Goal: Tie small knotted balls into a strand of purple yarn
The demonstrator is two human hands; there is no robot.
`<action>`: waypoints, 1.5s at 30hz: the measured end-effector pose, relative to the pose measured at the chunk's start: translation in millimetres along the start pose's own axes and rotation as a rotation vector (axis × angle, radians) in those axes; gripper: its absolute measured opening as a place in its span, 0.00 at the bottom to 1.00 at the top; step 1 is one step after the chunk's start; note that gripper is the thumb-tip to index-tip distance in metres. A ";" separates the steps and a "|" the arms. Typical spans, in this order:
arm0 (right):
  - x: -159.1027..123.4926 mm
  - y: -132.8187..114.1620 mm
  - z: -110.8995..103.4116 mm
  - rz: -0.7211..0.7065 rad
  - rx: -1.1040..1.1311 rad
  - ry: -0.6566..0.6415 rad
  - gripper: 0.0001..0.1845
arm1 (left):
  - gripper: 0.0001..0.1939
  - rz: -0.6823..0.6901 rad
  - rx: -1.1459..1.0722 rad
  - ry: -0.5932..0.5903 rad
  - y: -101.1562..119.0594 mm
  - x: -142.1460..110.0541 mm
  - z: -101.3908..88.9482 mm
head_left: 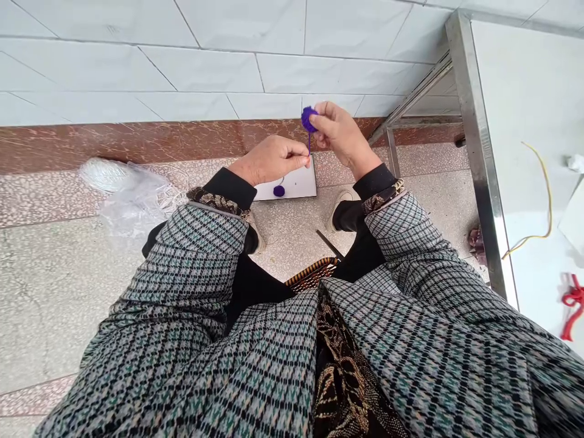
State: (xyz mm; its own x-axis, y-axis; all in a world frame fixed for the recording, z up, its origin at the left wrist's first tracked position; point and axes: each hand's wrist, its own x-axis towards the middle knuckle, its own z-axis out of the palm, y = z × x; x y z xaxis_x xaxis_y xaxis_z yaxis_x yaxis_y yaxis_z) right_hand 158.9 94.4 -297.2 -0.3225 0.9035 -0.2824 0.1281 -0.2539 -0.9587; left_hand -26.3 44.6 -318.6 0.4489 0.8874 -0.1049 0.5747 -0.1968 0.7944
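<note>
My right hand (340, 132) is raised in front of me, fingers pinched on a small purple yarn ball (308, 118). A purple thread (309, 143) hangs down from the ball to my left hand (272, 159), which is closed in a pinch on the thread's lower end. Below my hands a white sheet (298, 184) lies on the floor with a second purple ball (278, 191) on it. Both arms wear checked sleeves with dark cuffs.
A clear plastic bag of white cord (130, 191) lies on the floor at the left. A metal-framed white table (524, 152) stands at the right with yellow cord (545, 194) and red cord (572, 301) on it. A woven stool edge (312, 274) shows between my legs, and a tiled wall is ahead.
</note>
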 end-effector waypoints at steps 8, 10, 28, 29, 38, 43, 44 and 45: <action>-4.1 4.3 -4.0 0.080 -0.017 -0.439 0.12 | 0.10 -0.102 -0.065 0.257 -3.1 -4.2 -19.3; -4.8 -1.1 -5.6 0.013 0.244 -0.281 0.11 | 0.11 -0.138 -0.072 0.245 -3.3 -3.9 -19.9; -1.6 -3.6 -2.5 0.041 0.372 -0.178 0.11 | 0.14 -0.199 0.037 0.259 -7.1 -5.1 -17.6; 0.5 -4.2 -1.7 0.004 0.445 -0.087 0.10 | 0.13 -0.162 0.039 0.219 -5.5 -4.4 -13.0; 4.5 17.3 8.2 0.192 -0.141 -0.355 0.17 | 0.09 -0.063 -0.003 0.268 1.6 -7.9 -14.3; 0.1 3.1 6.1 0.073 0.398 -0.260 0.13 | 0.11 -0.219 -0.013 0.275 -5.2 -5.3 -17.0; 1.8 1.3 5.7 0.043 0.479 -0.169 0.12 | 0.11 -0.181 -0.020 0.242 -4.4 -4.8 -13.5; 4.1 1.0 5.6 0.034 0.515 -0.092 0.11 | 0.10 -0.129 -0.023 0.195 -3.1 -4.4 -9.7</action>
State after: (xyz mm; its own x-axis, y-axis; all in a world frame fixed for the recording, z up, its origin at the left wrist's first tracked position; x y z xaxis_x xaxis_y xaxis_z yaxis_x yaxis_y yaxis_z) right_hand 152.5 96.0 -299.5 -0.4102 0.8635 -0.2936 -0.3305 -0.4408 -0.8346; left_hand -36.7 45.3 -314.8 0.2308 0.9687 -0.0911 0.6019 -0.0686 0.7956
